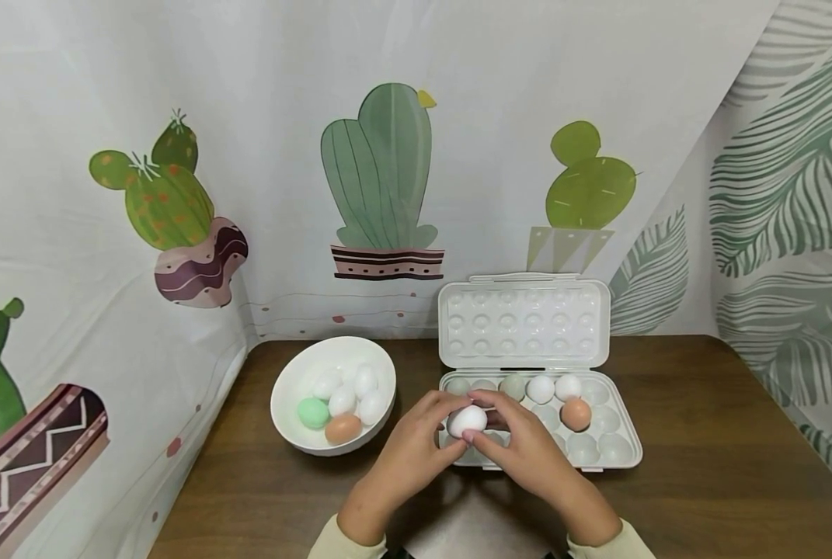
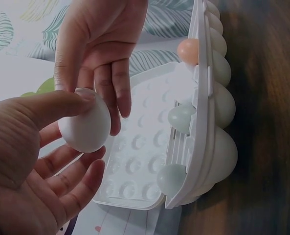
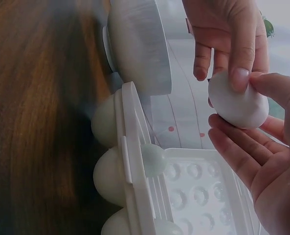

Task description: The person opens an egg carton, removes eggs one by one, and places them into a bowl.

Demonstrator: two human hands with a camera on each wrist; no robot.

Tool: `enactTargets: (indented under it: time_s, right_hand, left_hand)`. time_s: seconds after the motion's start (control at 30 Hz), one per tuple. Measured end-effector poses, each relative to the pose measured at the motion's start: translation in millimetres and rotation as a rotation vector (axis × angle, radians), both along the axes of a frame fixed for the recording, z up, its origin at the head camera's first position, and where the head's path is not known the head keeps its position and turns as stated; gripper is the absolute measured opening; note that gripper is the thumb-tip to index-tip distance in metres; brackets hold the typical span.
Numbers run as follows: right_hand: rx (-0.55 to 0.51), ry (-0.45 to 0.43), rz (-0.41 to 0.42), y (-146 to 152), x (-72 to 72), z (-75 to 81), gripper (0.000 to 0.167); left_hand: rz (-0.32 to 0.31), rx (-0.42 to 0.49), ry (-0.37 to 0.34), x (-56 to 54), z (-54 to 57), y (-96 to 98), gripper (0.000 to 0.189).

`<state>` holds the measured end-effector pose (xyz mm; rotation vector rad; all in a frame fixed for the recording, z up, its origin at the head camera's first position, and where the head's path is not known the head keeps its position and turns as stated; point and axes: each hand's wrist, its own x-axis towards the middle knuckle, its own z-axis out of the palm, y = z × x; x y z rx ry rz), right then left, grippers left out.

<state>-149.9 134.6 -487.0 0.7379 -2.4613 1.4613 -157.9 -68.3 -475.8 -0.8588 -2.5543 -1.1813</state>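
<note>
A white egg (image 1: 468,421) is held up between both hands, over the left part of the open egg carton (image 1: 631,460). My left hand (image 1: 412,444) pinches it, thumb on its near side and fingers below in the left wrist view. My right hand (image 1: 527,450) grips the same egg from the other side, its thumb (image 3: 240,81) pressed on the shell. In the carton's far row sit pale green eggs (image 2: 181,118) and two white eggs (image 1: 541,389). A brown egg (image 1: 576,414) stands one row nearer. The hands hide part of the carton's near left cups.
Left of the carton stands a white bowl (image 1: 286,423) with several white eggs (image 1: 342,401), a green egg (image 1: 314,413) and a brown egg (image 1: 343,428). The carton's dimpled lid (image 1: 523,357) leans back against the cactus-print cloth (image 1: 485,155). Everything rests on a brown wooden table (image 1: 709,435).
</note>
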Motion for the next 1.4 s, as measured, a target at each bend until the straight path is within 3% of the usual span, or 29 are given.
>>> enactTargets:
  time_s: [0.7,0.83,1.13,1.4]
  right_hand:
    - [0.050,0.001,-0.021,-0.3,1.7,0.1,0.051]
    - [0.075,0.023,-0.049,1.3,1.7,2.0,0.050]
    - [0.100,0.088,-0.085,8.6,-1.6,5.4,0.045]
    - [0.117,0.128,-0.128,17.7,-4.6,5.1,0.041]
  left_hand:
    - [0.028,-0.044,0.031,0.2,1.8,-2.2,0.046]
    - [0.033,-0.031,-0.004,0.2,4.2,-4.3,0.045]
    - [0.080,-0.014,-0.045,-3.3,10.3,-13.8,0.047]
    - [0.140,-0.005,-0.032,-6.7,11.5,-21.9,0.045]
